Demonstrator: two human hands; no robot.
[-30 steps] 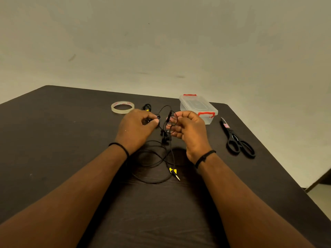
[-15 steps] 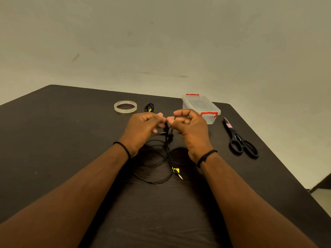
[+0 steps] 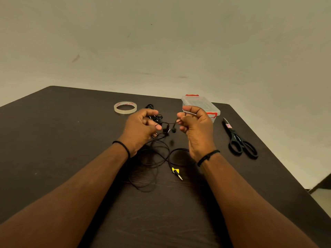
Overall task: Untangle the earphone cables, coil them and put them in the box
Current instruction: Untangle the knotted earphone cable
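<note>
At the centre of the frame we pinched the black earphone cable between both hands, our left hand and right hand pulling a short stretch taut above the table. Its loops and the yellow-marked plug lay below our wrists. The closed box sat just behind our right hand.
</note>
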